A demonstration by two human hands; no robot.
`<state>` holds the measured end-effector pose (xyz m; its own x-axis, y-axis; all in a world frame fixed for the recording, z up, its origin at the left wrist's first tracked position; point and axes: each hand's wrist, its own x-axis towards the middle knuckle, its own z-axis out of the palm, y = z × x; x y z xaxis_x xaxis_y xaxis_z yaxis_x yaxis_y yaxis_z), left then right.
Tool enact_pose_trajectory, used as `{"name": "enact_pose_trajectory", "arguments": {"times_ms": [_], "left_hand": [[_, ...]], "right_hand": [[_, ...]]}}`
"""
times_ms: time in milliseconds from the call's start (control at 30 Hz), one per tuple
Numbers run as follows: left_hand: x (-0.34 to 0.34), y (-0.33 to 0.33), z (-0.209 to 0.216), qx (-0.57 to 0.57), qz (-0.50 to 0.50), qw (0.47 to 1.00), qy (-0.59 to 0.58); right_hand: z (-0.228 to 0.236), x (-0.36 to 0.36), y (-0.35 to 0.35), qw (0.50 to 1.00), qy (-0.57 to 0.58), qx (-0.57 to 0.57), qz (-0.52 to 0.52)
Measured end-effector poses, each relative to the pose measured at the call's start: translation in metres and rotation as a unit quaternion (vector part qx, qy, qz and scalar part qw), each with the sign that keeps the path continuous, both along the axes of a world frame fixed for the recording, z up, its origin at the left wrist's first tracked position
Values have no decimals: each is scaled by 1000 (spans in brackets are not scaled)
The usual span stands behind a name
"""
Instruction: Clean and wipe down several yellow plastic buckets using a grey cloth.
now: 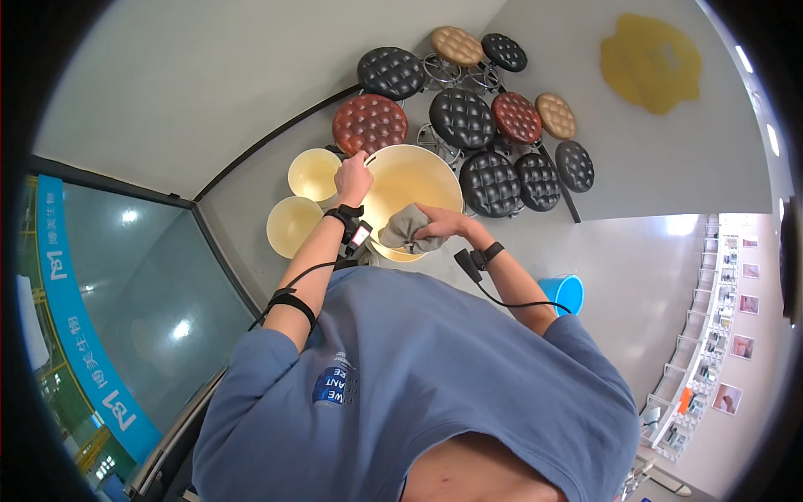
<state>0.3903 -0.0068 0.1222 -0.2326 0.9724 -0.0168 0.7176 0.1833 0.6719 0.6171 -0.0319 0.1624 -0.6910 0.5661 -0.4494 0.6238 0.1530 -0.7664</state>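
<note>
In front of me is a large cream-coloured bucket [414, 171], its opening facing up toward me. My left hand [354, 179] is closed on its rim at the upper left, beside a slot in the wall. A bunched grey cloth [404, 227] is gripped by my right hand [439, 222], over the near right part of the bucket's opening. Whether the cloth touches the inner wall I cannot tell. Two smaller cream buckets [294, 226] stand on the floor to the left of the large one.
Several round tufted stools, black [462, 118], red [370, 124] and tan [457, 45], crowd the floor beyond the bucket. A blue bucket [562, 294] stands by my right elbow. Glass [167, 259] runs along the left; shelves [698, 335] line the far right wall.
</note>
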Motion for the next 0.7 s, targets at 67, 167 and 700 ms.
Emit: {"name": "enact_pose_trajectory", "arguments": {"times_ms": [67, 167, 700], "left_hand": [[2, 1, 2, -40, 0, 999, 24], [5, 4, 10, -152, -7, 988, 40], [-18, -32, -21, -142, 118, 965, -188]], "right_hand": [[-7, -3, -5, 998, -5, -49, 27], [-21, -16, -8, 993, -73, -42, 80], [-34, -40, 16, 994, -93, 50, 39]]}}
